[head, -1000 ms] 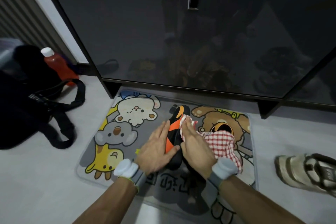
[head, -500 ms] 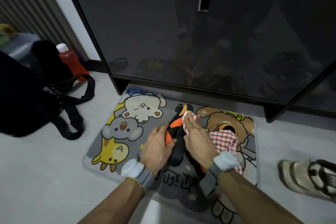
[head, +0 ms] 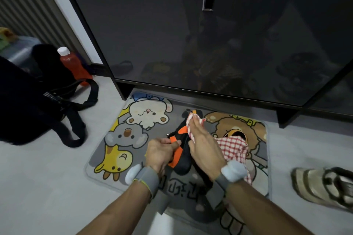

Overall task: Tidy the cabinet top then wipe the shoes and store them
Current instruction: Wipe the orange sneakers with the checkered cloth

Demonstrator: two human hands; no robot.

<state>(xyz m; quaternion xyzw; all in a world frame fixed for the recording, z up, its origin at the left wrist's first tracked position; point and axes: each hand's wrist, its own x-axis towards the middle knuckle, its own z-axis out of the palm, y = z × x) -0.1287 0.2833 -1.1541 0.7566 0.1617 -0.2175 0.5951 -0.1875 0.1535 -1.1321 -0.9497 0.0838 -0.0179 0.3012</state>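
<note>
Shoe [head: 181, 160] in left hand [head: 160, 152], right hand [head: 204, 148] pressing checked cloth [head: 232, 147] against it

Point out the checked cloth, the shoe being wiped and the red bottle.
checked cloth [head: 232, 147], head view, loose bunched part.
shoe [head: 181, 164], head view, black lower end.
red bottle [head: 73, 66], head view, red body below the white cap.

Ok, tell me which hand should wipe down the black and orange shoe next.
Right. The right hand lies flat with the red-checked cloth under its fingers, pressed against the black and orange shoe near its toe. The left hand grips the shoe's orange side and looks better used to steady it.
</note>
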